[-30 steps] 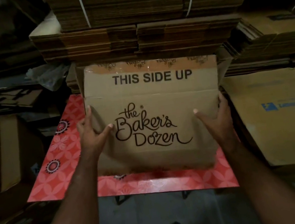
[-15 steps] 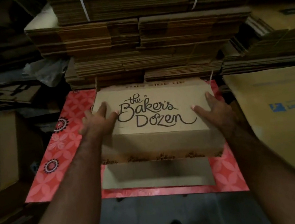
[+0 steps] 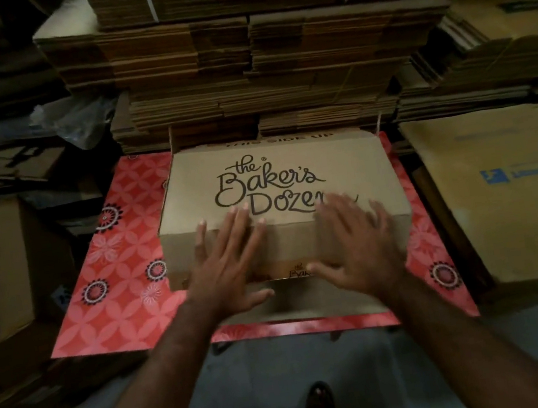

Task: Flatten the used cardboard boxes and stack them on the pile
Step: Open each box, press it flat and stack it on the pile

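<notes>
A brown cardboard box (image 3: 277,175) printed "the Baker's Dozen" lies collapsed on a red flower-patterned table (image 3: 117,287). Its printed panel faces up and a flap hangs over the near side. My left hand (image 3: 228,268) lies flat on the near fold with fingers spread and straight. My right hand (image 3: 356,243) lies flat beside it, fingers spread, slightly blurred. Both palms press down on the box. A tall pile of flattened cardboard (image 3: 251,61) rises directly behind the table.
More flattened boxes are stacked at the right (image 3: 507,191), the top one with a blue logo. Dark boxes and a crumpled plastic bag (image 3: 76,120) crowd the left. Grey floor and my shoe (image 3: 317,401) show below the table's near edge.
The box went from upright between my hands to lying flat on the table. Both hands moved from its side edges to the top near fold, side by side.
</notes>
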{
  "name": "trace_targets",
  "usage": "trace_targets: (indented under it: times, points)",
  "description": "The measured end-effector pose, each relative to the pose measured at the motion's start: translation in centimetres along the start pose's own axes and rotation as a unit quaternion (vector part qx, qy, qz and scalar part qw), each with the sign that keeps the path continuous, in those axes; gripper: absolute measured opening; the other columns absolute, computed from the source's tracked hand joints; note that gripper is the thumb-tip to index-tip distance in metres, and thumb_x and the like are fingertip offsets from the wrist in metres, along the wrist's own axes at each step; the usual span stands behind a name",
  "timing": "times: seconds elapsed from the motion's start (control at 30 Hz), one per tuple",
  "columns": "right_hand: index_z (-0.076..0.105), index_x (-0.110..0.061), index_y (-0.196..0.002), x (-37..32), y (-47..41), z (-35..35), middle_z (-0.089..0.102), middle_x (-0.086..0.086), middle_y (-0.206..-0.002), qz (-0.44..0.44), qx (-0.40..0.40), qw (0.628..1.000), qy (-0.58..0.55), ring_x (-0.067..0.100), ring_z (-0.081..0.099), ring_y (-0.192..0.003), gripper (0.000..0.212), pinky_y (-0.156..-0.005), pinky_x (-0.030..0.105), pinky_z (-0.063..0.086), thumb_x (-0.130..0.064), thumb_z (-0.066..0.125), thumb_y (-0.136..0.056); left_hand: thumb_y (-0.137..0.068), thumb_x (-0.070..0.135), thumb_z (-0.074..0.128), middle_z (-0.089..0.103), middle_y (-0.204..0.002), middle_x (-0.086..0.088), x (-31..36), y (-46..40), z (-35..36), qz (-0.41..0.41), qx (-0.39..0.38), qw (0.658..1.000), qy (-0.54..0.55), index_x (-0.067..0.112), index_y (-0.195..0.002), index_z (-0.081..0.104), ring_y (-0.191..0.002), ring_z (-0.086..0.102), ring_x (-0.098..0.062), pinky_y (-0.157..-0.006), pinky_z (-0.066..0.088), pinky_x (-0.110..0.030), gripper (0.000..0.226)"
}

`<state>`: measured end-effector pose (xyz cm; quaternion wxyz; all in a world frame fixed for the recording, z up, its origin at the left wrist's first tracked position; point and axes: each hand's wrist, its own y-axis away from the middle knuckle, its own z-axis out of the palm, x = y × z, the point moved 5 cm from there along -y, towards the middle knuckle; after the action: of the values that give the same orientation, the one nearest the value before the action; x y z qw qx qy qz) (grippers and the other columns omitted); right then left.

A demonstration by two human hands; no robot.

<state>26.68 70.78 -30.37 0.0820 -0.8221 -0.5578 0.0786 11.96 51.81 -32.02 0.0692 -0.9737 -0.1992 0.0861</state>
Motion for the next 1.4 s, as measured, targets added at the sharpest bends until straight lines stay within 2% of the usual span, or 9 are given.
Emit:
trace_targets:
  times: [0.13,0.33,0.43,0.53,0.87,1.0,1.1,1.23,1.4]
  points:
    - [0.007,-0.019,-0.164,-2.3,3.3,3.0,-0.001,0.010,-0.171,-0.006,-0.053,0.994,0.099,0.030,0.006,-0.157,0.130,-0.116,0.072,0.012,-0.063,0.080,-0.066,-0.058,0.053,0.088,-0.001,-0.168,-0.020,-0.3,0.6,1.0,-0.038,-0.012,0.999,-0.024,0.014,-0.163,0.005,-0.156,0.005,-0.038,-0.117,0.012,-0.070,0.139]
    - [0.006,-0.020,-0.163,-2.6,2.2,1.6,0.005,0.009,-0.171,0.026,-0.107,0.992,0.062,0.030,0.010,-0.157,0.118,-0.116,0.064,0.024,-0.045,0.078,-0.074,-0.070,0.065,0.072,-0.006,-0.169,-0.014,-0.9,0.2,0.1,-0.019,-0.095,0.995,0.035,0.020,-0.161,-0.008,-0.155,0.000,-0.034,-0.122,0.009,-0.062,0.129]
    - [0.007,-0.023,-0.163,-2.9,1.7,-1.6,0.009,0.004,-0.171,0.008,-0.175,0.984,0.021,0.024,0.012,-0.156,0.103,-0.119,0.052,0.019,-0.052,0.067,-0.084,-0.066,0.076,0.050,0.019,-0.161,-0.011,-1.9,0.0,-2.8,0.017,-0.131,0.988,0.079,0.023,-0.158,0.015,-0.147,0.026,-0.030,-0.117,0.026,-0.055,0.111]
    - [0.049,-0.029,-0.148,-1.8,-0.2,-6.4,0.054,0.001,-0.148,0.022,-0.173,0.984,-0.038,0.022,0.048,-0.137,0.080,-0.110,0.040,0.033,-0.063,0.055,-0.075,-0.065,0.073,0.042,0.053,-0.131,0.000,-3.9,-1.3,-6.8,0.000,-0.142,0.979,0.148,0.024,-0.136,0.051,-0.115,0.057,-0.023,-0.093,0.049,-0.038,0.087]
    - [0.066,-0.037,-0.118,-0.3,-8.9,-10.9,0.070,-0.006,-0.116,0.064,-0.071,0.994,-0.053,0.023,0.059,-0.115,0.029,-0.106,0.050,0.028,-0.050,0.045,-0.105,-0.074,0.032,0.079,0.053,-0.125,-0.010,-4.7,-4.6,-13.6,-0.088,0.173,0.981,-0.029,0.019,-0.129,0.055,-0.109,0.051,-0.031,-0.083,0.042,-0.047,0.061]
    - [0.061,-0.034,-0.122,0.3,-11.7,-8.6,0.061,-0.004,-0.130,0.094,-0.078,0.991,-0.050,0.024,0.050,-0.127,0.027,-0.109,0.059,0.024,-0.048,0.047,-0.104,-0.085,0.041,0.070,0.002,-0.168,-0.009,-2.1,-6.3,-8.7,-0.054,-0.016,0.997,0.054,0.034,-0.159,0.009,-0.153,0.011,-0.031,-0.115,0.031,-0.056,0.096]
    - [0.053,-0.035,-0.130,0.8,-12.8,-7.0,0.051,-0.005,-0.139,0.142,-0.026,0.988,-0.051,0.022,0.041,-0.132,0.036,-0.108,0.059,0.025,-0.042,0.061,-0.096,-0.086,0.062,0.060,-0.029,-0.165,-0.005,-1.3,-6.8,-5.6,-0.056,-0.142,0.986,0.063,0.039,-0.158,-0.016,-0.155,-0.015,-0.030,-0.122,0.015,-0.057,0.107]
    - [0.059,-0.025,-0.123,0.7,-13.0,-3.4,0.058,0.003,-0.131,0.121,-0.011,0.991,-0.050,0.025,0.050,-0.118,0.026,-0.093,0.042,0.045,-0.033,0.057,-0.099,-0.072,0.072,0.032,-0.022,-0.168,-0.003,-1.0,-7.4,-3.5,-0.083,-0.180,0.978,0.069,0.041,-0.158,-0.014,-0.156,-0.009,-0.029,-0.121,0.014,-0.056,0.102]
    - [0.064,-0.023,-0.117,1.1,-13.2,-1.5,0.066,0.000,-0.119,0.090,-0.005,0.992,-0.084,0.021,0.055,-0.107,0.021,-0.090,0.036,0.047,-0.032,0.055,-0.099,-0.093,0.047,0.060,-0.015,-0.169,0.000,-1.7,-8.5,-2.5,-0.092,-0.214,0.969,0.077,0.043,-0.159,-0.007,-0.156,-0.005,-0.028,-0.122,0.014,-0.058,0.094]
